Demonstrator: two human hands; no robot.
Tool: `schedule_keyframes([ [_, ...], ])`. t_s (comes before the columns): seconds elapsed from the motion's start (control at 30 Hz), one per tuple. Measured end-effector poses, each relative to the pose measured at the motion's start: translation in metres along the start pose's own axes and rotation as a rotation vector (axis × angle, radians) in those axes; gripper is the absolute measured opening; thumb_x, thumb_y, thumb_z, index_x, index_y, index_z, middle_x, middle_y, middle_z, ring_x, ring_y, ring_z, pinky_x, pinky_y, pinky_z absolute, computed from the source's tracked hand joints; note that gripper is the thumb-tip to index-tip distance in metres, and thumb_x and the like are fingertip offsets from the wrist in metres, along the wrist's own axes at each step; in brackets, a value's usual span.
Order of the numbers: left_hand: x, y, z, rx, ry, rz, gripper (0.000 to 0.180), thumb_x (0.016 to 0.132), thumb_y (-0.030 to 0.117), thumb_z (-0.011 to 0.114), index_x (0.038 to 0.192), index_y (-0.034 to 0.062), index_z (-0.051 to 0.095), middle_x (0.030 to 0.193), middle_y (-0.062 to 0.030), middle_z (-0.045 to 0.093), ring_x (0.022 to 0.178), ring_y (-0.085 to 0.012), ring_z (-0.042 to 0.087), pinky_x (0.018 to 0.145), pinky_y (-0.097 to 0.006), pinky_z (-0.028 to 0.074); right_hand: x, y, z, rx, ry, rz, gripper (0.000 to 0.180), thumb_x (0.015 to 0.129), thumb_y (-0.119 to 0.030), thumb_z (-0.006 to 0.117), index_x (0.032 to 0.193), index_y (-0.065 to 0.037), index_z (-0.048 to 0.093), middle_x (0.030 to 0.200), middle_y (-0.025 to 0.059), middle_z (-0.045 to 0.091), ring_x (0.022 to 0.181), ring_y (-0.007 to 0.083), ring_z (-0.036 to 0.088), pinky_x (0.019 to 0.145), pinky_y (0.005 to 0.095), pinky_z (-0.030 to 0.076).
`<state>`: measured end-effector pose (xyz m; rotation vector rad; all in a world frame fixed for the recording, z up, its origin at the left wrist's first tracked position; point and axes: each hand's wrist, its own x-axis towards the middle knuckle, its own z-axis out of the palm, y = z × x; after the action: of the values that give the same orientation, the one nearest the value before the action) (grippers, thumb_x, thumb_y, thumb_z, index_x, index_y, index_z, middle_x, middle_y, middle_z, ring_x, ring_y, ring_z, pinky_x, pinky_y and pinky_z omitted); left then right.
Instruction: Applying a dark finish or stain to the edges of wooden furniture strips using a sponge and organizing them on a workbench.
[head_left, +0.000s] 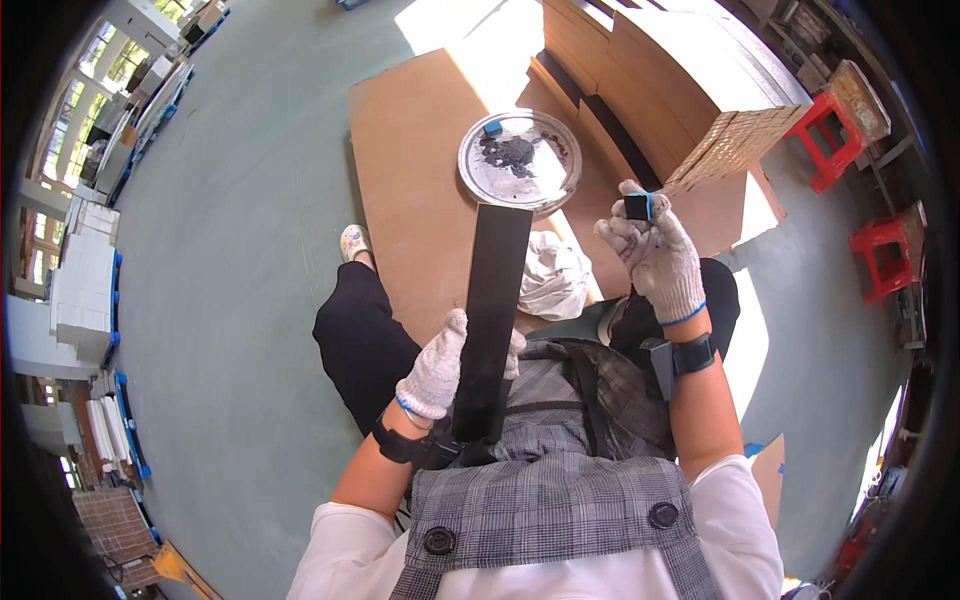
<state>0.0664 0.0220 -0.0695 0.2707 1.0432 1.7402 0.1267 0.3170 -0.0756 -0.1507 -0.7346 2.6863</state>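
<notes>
My left hand point(433, 376), in a white knit glove, grips a long flat black board point(496, 300) by its lower half, with the thumb on one edge and fingertips at the other. The board stands tilted over my lap, its far end close to a round metal tray point(470, 188). In that tray lie a dark smeared patch point(508, 152) and a small blue block point(492, 129). Off to the right, my gloved right hand point(668, 262) is raised, pinching a small block point(637, 207) with a black face and a blue side. This block is apart from the board.
A crumpled white cloth point(556, 280) lies beside the board on a cardboard sheet point(400, 170). Long brown panels point(660, 105) are stacked at the far right. Red stools point(828, 140) stand beyond them. Pallets with white stacks point(88, 285) line the left side.
</notes>
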Motion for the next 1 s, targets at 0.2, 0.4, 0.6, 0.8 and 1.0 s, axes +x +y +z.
schedule_keyframes([
  [0.2,-0.008,0.012,0.009,0.048,-0.028,-0.073,0.061,0.096,0.052,0.033,0.119,-0.0018,0.050,0.110,-0.0175,0.060,0.092,-0.0232,0.061,0.084,-0.034,0.050,0.003,0.013,0.010,0.258,-0.007,0.066,0.040,0.094,-0.026,0.050,0.119,0.004,0.049,0.100,0.0193,0.062,0.084,0.0316,0.066,0.088,0.0500,0.051],
  [0.4,-0.014,0.014,0.012,0.054,0.000,-0.125,0.059,0.095,0.051,0.038,0.117,-0.0014,0.051,0.110,-0.0171,0.060,0.091,-0.0226,0.061,0.083,-0.033,0.050,0.000,0.020,0.020,0.245,-0.038,0.070,0.041,0.095,-0.027,0.046,0.120,0.004,0.048,0.105,0.0201,0.060,0.084,0.0309,0.066,0.089,0.0477,0.051],
  [0.6,-0.013,0.013,0.014,0.117,0.047,-0.124,0.066,0.094,0.056,0.033,0.119,-0.0015,0.051,0.106,-0.0181,0.062,0.087,-0.0247,0.063,0.080,-0.036,0.052,-0.010,0.010,0.044,-0.192,0.062,-0.115,0.039,0.094,-0.017,0.048,0.126,0.004,0.046,0.108,0.0168,0.059,0.092,0.0249,0.063,0.090,0.0371,0.049],
  [0.8,-0.012,0.017,0.016,0.146,0.038,-0.187,0.067,0.094,0.056,0.032,0.120,-0.0039,0.050,0.107,-0.0185,0.061,0.090,-0.0258,0.063,0.082,-0.036,0.052,-0.024,0.008,0.072,-0.993,0.086,-0.518,0.048,0.081,-0.001,0.063,0.127,0.000,0.050,0.110,0.0115,0.059,0.105,0.0199,0.056,0.092,0.0302,0.044],
  [1.0,-0.015,0.024,0.027,0.187,0.039,-0.199,0.048,0.098,0.041,0.037,0.116,-0.0007,0.051,0.105,-0.0097,0.061,0.087,-0.0156,0.060,0.078,-0.027,0.050,-0.029,0.004,0.088,-1.442,-0.080,-0.639,0.048,0.076,-0.003,0.067,0.123,-0.004,0.056,0.107,0.0169,0.059,0.099,0.0317,0.058,0.086,0.0364,0.046],
])
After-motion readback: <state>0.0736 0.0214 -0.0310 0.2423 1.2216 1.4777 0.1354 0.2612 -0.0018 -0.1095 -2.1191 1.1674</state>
